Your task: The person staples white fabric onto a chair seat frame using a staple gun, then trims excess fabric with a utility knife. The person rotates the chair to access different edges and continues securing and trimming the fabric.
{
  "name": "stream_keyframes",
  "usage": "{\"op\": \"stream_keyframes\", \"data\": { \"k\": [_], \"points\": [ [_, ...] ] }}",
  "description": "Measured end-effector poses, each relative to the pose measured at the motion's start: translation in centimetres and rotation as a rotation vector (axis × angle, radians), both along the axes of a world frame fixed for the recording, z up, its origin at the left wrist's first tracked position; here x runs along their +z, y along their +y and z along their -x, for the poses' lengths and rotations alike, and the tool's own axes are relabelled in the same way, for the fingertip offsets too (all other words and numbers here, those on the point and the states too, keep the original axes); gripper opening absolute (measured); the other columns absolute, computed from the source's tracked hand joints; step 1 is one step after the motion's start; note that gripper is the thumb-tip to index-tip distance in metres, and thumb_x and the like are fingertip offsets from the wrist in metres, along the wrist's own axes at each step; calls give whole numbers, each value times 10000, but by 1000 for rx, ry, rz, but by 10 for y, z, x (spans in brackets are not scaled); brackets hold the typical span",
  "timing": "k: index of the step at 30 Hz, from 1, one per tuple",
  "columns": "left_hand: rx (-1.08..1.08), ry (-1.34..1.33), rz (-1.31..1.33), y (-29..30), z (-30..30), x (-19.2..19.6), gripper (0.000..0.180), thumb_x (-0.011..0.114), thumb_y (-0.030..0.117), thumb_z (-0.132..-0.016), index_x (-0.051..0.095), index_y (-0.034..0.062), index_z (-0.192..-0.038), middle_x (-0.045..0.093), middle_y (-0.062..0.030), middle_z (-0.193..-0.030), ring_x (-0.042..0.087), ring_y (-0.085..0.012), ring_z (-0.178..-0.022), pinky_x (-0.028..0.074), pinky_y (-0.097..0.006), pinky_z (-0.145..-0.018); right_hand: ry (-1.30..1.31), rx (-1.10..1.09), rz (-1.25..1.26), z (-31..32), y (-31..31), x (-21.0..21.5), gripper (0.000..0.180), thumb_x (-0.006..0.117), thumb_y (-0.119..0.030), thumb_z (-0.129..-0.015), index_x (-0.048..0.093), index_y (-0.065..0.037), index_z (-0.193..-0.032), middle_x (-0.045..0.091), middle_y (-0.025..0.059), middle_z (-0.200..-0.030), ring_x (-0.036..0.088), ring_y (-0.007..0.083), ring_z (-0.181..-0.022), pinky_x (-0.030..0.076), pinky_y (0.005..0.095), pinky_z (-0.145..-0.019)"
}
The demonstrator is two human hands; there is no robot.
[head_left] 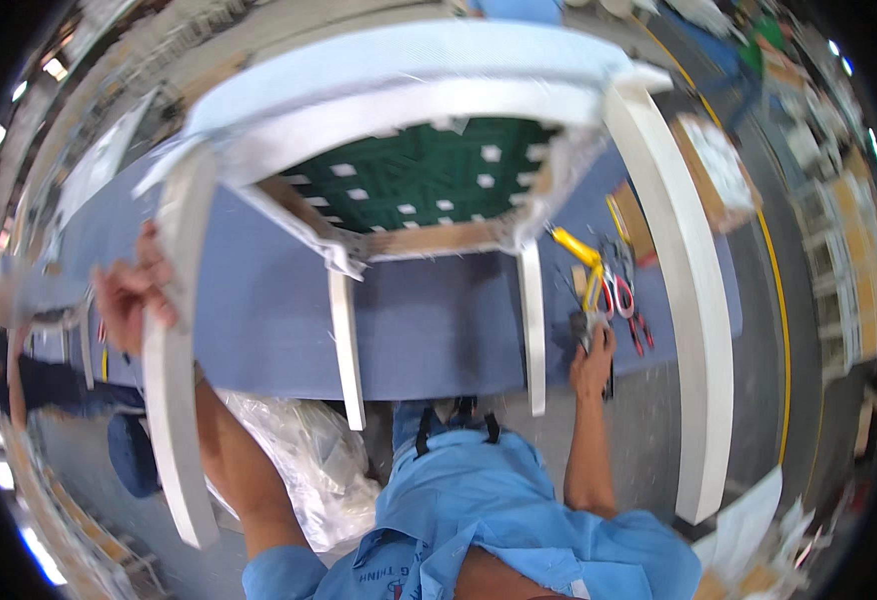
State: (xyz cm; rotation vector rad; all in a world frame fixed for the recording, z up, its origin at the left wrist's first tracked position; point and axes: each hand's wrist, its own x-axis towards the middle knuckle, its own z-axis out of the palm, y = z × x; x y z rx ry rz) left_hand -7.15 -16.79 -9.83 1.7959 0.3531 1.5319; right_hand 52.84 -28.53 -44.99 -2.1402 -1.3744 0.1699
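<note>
A white-legged chair frame (529,110) is tipped on the table, its legs toward me. Its seat has pale fabric round the edges, and dark green webbing (419,175) shows on the underside. My left hand (139,285) is closed around the left front leg (174,400), its forearm passing behind that leg. At the table's near edge on the right, my right hand (594,362) is closed on a grey and black hand tool (583,325), whose exact kind is partly hidden by my fingers. Beside it lie red-handled scissors (621,295) and a yellow-handled tool (576,246).
Red-handled pliers (641,335) lie on the blue-covered table (439,320). Cardboard boxes (709,180) stand at the right. Clear plastic sheeting (309,460) is below the table edge on the left. Another person's arm (17,380) shows at far left. Stacked chair frames (839,270) line the right side.
</note>
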Motion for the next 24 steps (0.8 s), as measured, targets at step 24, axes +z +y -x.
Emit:
{"op": "stream_keyframes", "data": {
  "k": [24],
  "points": [
    [302,-293,131,-9,-45,12,530,279,268,-1088,634,38,-767,528,-55,-459,588,-192,-694,288,-441,-1176,603,167,-257,79,86,64,294,671,-160,-947,680,-17,-1204,718,120,-1101,705,221,-952,552,349,-859]
  ]
}}
